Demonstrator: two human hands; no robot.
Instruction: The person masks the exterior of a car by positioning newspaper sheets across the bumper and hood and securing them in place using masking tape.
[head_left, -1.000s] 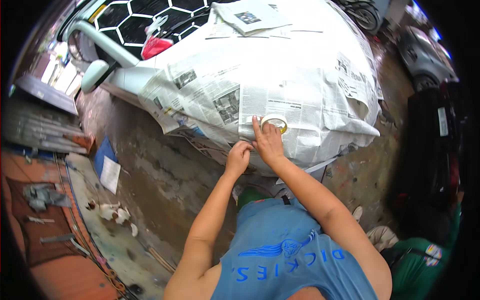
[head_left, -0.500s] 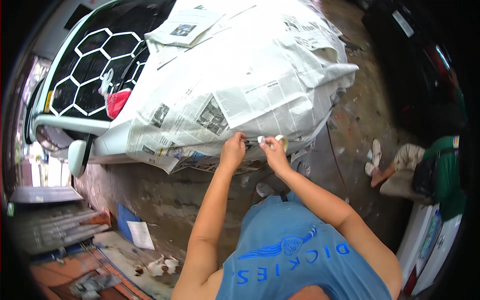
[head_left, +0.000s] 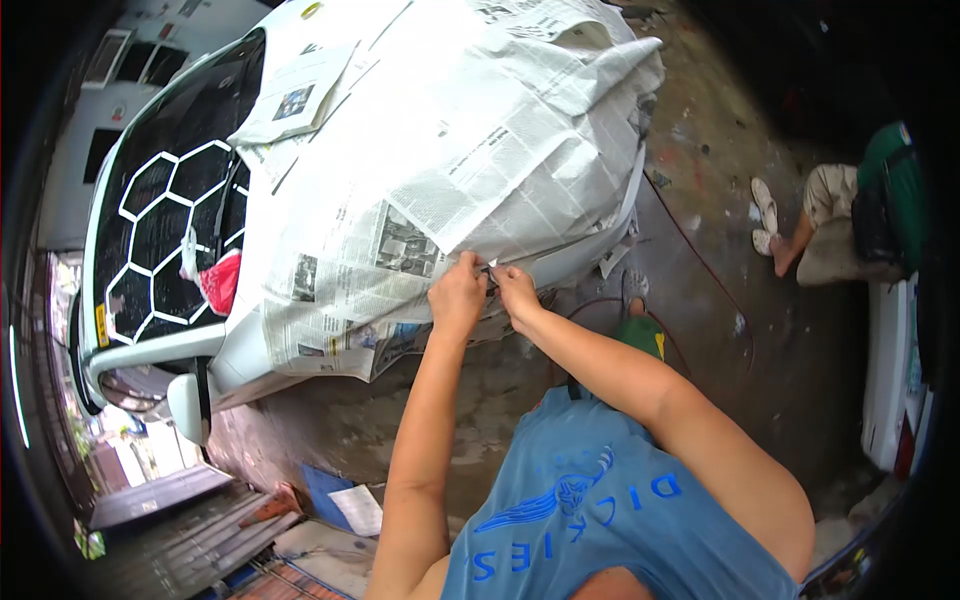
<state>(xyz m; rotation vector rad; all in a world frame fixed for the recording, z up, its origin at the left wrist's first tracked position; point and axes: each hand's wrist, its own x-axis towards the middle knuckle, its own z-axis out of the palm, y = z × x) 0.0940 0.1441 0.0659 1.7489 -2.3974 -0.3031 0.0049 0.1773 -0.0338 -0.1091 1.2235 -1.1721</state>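
Observation:
Sheets of newspaper cover the front of a pale car. At the lower edge of this covering, my left hand is closed, thumb and fingers pinching the newspaper. Close beside it, my right hand is also closed, its fingertips drawn together at the same edge. A small dark and white bit shows between the two hands, too small to name. Any tape roll in the right hand is hidden from view.
A yellowish ring lies on the covered hood. A red and white bag rests by the windscreen, near the side mirror. Right, a person in green sits near sandals. A thin hose crosses the floor.
My right hand has moved left, close to my left hand. The white tape roll seen in it before no longer shows. The camera view has turned and shifted.

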